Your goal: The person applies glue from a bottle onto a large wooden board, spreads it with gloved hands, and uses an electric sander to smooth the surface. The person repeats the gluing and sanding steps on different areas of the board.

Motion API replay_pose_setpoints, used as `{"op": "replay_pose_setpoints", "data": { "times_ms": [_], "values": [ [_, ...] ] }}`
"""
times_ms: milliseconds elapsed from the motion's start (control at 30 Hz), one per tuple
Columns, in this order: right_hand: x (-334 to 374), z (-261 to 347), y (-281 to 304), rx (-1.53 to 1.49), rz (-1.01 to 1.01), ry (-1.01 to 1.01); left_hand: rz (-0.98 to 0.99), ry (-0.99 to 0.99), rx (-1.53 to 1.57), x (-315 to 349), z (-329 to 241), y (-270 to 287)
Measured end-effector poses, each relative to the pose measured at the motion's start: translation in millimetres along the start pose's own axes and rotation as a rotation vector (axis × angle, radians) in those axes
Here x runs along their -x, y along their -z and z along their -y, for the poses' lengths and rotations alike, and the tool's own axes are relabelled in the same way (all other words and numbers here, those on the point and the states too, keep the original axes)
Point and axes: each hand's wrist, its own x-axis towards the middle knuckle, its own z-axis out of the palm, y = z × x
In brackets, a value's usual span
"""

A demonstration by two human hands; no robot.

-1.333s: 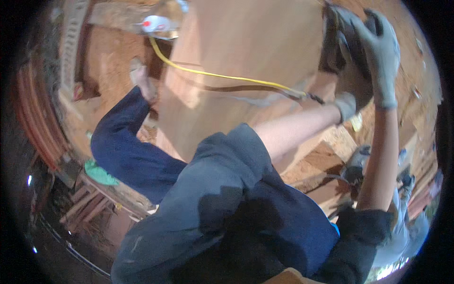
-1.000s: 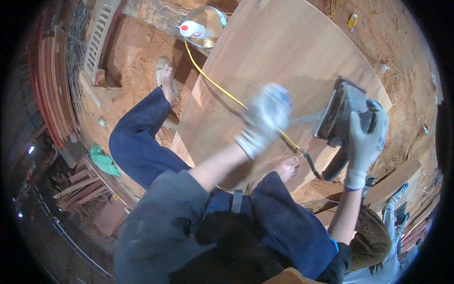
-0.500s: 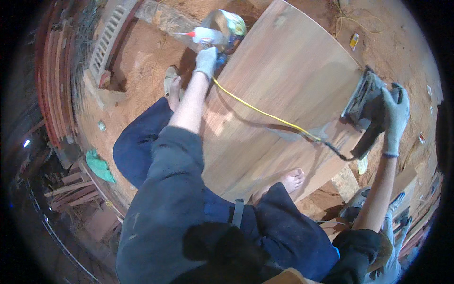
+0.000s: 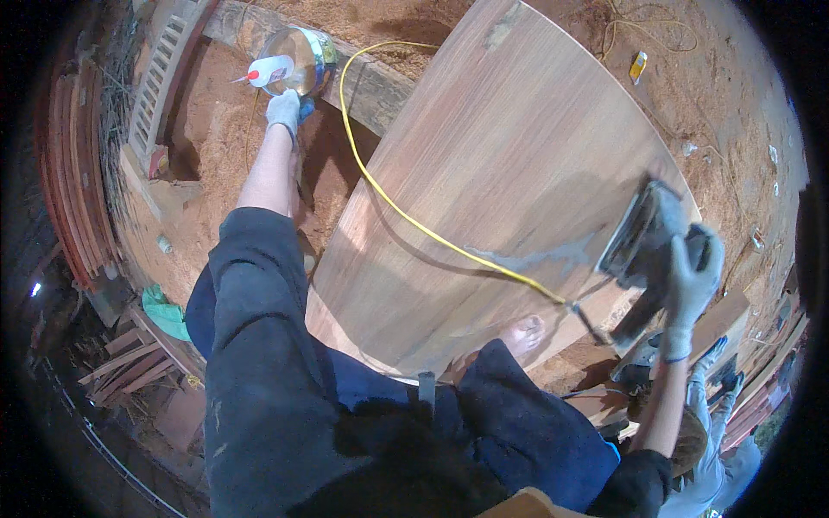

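Bucket has moved left, leaving more room beside the board. Fingers of the left hand pinch its rim; fingers of the right hand wrap the sander.

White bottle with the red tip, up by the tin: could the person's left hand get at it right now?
Probably yes: the left hand is at the near side of the tin, close to the white bottle, and nothing visible blocks the way.
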Motion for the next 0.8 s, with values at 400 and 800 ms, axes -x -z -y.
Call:
{"op": "replay_pose_setpoints", "data": {
  "times_ms": [400, 800],
  "values": [
    [-120.1, -21.1, 2.9, 0.088, -0.034, 0.035, -0.726, -0.273, 0.236, 182.7, -92.3, -10.4],
    [64.9, 54.2, -5.8, -0.008, 0.144, 0.153, -0.044, -1.183, -0.325, 321.2, -251.2, -103.7]
  ]
}}
